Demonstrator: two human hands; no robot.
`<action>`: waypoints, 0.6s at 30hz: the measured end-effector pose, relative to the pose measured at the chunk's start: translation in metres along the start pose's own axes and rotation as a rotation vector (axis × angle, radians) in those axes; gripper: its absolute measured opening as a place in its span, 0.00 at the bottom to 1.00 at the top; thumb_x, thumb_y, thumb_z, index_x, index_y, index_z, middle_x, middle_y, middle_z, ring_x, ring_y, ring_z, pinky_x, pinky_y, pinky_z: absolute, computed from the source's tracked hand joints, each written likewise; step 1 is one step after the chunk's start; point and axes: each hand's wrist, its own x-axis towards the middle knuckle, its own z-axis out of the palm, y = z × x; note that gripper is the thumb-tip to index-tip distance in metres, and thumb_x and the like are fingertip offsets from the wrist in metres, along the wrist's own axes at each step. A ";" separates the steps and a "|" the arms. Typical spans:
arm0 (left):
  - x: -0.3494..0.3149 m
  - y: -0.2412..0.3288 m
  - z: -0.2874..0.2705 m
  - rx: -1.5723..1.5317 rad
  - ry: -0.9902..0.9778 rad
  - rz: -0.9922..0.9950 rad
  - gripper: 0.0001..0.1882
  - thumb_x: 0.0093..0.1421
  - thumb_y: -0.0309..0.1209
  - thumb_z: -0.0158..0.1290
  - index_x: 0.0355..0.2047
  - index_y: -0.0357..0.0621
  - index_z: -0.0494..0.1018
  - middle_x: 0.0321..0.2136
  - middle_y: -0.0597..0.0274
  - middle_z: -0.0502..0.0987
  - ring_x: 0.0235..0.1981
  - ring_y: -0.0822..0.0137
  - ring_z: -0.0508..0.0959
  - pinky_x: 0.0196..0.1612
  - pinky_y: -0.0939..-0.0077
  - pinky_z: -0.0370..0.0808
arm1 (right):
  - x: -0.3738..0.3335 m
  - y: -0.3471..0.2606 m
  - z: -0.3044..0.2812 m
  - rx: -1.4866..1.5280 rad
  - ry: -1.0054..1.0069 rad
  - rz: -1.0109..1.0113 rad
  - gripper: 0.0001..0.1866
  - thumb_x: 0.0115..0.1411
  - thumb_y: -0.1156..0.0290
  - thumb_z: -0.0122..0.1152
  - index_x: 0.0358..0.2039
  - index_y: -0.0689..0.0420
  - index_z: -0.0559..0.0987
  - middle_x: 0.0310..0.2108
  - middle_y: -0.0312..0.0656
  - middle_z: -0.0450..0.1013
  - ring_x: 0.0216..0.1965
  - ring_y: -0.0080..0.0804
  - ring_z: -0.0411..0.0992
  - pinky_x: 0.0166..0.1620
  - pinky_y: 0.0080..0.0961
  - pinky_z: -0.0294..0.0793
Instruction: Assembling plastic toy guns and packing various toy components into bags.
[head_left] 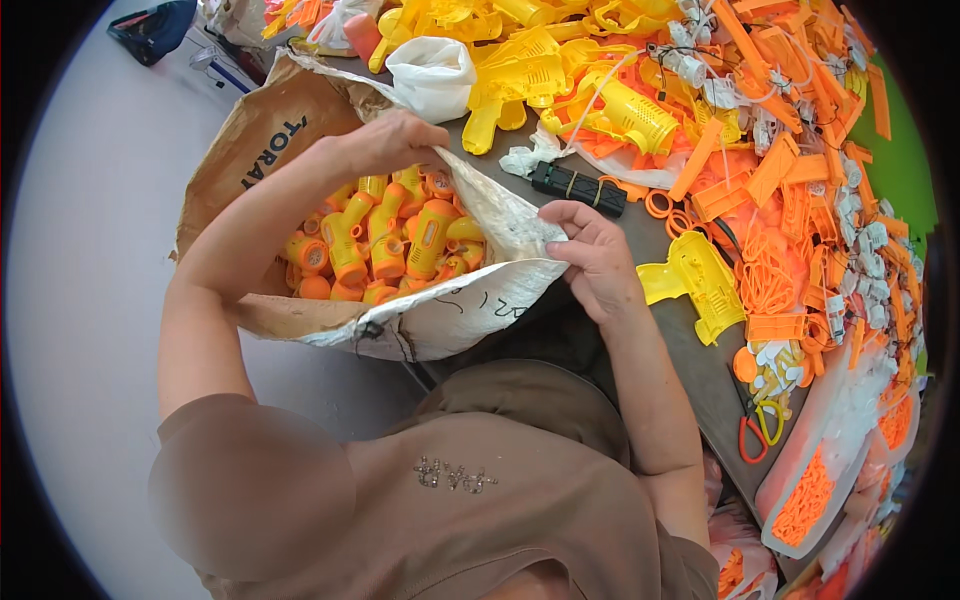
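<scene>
In front of me a large white woven sack (430, 315) with a brown paper lining gapes wide. Inside lie several yellow and orange plastic toy blasters (388, 232), heaped together. My left hand (395, 140) reaches across the opening and is closed on the sack's far rim. On the right, my right hand (592, 255) pinches the sack's corner between thumb and fingers. The rim is drawn taut between the two hands. My left forearm hides part of the sack's left side.
Yellow plastic shells (515, 75) and orange parts (770, 170) pile over the table (690, 365). A black battery-like bundle (578, 188) and a white pouch (430, 78) lie beyond the sack. Scissors (757, 425) with red and yellow handles rest near the table's edge, beside a clear tub (775, 520).
</scene>
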 end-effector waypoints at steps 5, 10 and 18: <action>0.009 -0.005 0.001 -0.124 -0.018 -0.256 0.10 0.57 0.34 0.52 0.31 0.39 0.71 0.21 0.55 0.74 0.24 0.55 0.74 0.29 0.69 0.70 | -0.002 -0.025 0.023 -1.178 -0.095 -0.185 0.10 0.50 0.76 0.58 0.35 0.63 0.74 0.34 0.44 0.71 0.36 0.34 0.71 0.40 0.27 0.69; 0.025 -0.005 0.012 0.014 0.098 -0.189 0.12 0.59 0.37 0.50 0.32 0.40 0.70 0.21 0.53 0.73 0.24 0.53 0.73 0.28 0.67 0.69 | 0.019 -0.036 0.080 -2.078 -0.014 -0.485 0.22 0.51 0.53 0.60 0.31 0.63 0.77 0.30 0.47 0.73 0.38 0.40 0.72 0.42 0.34 0.70; 0.021 0.006 0.019 0.086 0.253 -0.120 0.13 0.59 0.39 0.49 0.32 0.41 0.69 0.21 0.52 0.74 0.25 0.53 0.75 0.29 0.64 0.69 | 0.087 -0.012 0.079 -2.050 0.008 -0.060 0.22 0.52 0.52 0.55 0.32 0.60 0.79 0.31 0.50 0.76 0.35 0.42 0.76 0.36 0.36 0.74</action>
